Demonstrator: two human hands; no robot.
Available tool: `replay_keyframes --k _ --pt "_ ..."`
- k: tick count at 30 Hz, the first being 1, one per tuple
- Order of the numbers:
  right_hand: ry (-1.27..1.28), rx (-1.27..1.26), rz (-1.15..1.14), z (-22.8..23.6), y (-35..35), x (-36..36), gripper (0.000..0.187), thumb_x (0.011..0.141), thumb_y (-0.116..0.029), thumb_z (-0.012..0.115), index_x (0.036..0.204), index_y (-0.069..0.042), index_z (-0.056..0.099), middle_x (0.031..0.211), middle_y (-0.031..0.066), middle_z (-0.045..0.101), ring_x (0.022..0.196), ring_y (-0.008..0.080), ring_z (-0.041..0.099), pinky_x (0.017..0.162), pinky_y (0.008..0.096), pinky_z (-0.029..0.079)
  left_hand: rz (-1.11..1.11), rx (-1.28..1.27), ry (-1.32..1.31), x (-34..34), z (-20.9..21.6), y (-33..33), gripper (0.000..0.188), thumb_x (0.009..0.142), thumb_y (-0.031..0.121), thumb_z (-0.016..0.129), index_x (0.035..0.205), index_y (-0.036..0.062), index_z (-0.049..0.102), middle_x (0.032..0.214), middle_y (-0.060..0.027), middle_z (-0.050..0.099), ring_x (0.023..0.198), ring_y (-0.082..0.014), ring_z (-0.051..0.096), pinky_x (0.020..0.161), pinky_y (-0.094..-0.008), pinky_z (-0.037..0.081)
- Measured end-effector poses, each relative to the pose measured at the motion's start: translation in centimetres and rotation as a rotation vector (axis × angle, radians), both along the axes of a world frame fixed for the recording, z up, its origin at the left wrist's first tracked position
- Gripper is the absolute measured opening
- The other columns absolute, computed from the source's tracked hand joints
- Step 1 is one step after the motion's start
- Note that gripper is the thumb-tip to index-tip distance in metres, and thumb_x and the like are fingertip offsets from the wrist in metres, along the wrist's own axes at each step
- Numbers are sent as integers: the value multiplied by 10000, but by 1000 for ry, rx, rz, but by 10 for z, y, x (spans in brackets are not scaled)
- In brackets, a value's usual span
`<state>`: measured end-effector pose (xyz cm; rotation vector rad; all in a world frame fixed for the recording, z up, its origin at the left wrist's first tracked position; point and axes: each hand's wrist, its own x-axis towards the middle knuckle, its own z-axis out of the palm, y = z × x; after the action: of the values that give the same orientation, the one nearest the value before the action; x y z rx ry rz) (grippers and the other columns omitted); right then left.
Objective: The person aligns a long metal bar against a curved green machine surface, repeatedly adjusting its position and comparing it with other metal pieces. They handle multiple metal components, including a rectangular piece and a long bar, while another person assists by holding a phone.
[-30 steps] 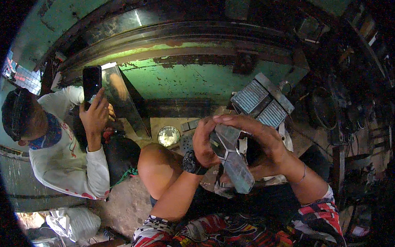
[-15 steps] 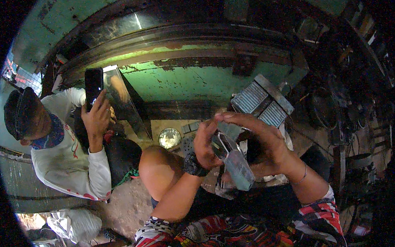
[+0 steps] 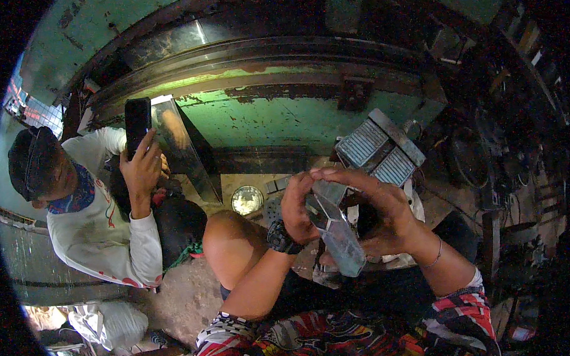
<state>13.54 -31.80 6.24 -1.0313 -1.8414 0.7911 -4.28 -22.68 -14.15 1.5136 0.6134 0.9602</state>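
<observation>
Far L on my feed, a mesh window (image 3: 41,114) shows red marks, too blurred for me to read. Below it, a pale bag (image 3: 113,326) sits nr the floor. Next, a co-worker in a white shirt (image 3: 101,240) w/ red marks along the lower edge, illegible from here, holds up a dark phone (image 3: 137,124) in one hand. Just R of that, a dark metal sheet (image 3: 188,152) leans nr the green wall (image 3: 262,117); then a round shiny dish (image 3: 247,200) on the ground.

Approx. centre, my wearer's L hand (image 3: 295,206), dark wristband (image 3: 283,237) below it, is curled against the L side of a grey angular piece (image 3: 340,243). The piece is tilted, upper end L, lower end R, btwn both hands, above the lap. Beyond it, a ribbed metal block (image 3: 379,147) stands tilted, apart from it. R hand (image 3: 398,207) arches round the piece's R side, fingertips meeting the L's up top, thumb lower down, partly hidden; can't tell if it's gripping. Thin bracelet (image 3: 438,252) on that wrist.
</observation>
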Motion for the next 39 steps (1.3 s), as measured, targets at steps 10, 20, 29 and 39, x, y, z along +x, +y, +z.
replay_keyframes --k 10,20,29,39 --pt "-27 13 -33 2 -2 -1 1016 571 -192 998 1432 -17 489 1423 169 580 1322 309 565 1064 438 496 30 -139 -144 7 -26 -1 1016 578 326 952 1414 7 472 1227 -214 617 1105 -391 625 917 -461 527" --pt "-141 139 -67 1 0 -1 1007 553 -245 1003 1399 -7 512 1380 172 617 1282 312 601 1076 427 482 133 650 -28 3 38 0 1029 603 384 940 1426 -3 458 1251 -238 610 1112 -409 626 936 -467 521" --pt "-115 122 -39 6 0 -3 1024 555 -235 997 1411 6 491 1388 189 610 1287 334 599 1080 432 479 164 694 -72 8 46 0 1031 619 437 921 1429 -5 461 1283 -243 599 1127 -415 621 953 -479 514" --pt "-183 101 -33 7 -2 0 974 594 -230 981 1401 22 498 1372 213 612 1276 332 605 1082 444 478 117 668 -69 2 43 1 975 656 408 898 1424 -12 469 1283 -244 606 1096 -426 632 910 -483 531"
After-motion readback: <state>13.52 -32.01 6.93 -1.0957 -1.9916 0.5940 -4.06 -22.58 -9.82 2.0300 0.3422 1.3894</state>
